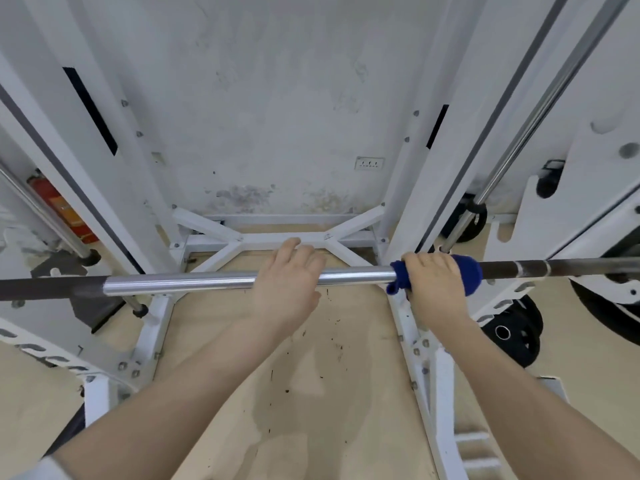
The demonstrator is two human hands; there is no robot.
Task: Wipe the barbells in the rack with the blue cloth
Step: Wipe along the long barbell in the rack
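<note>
A barbell [180, 281] runs level across the view, shiny in the middle and dark toward both ends. My left hand [287, 282] grips its shiny middle part from above. My right hand [434, 285] holds the blue cloth [467, 277] wrapped round the bar, where the shiny section meets the dark right section. A loose corner of the cloth hangs below the bar on the hand's left side. A second bar [540, 109] slants up at the right.
White rack uprights [114, 174] stand on both sides, with a white cross brace [273, 239] low at the back wall. Black weight plates [516, 337] lie at the right. A red fire extinguisher [59, 206] sits at the left. Beige floor lies below.
</note>
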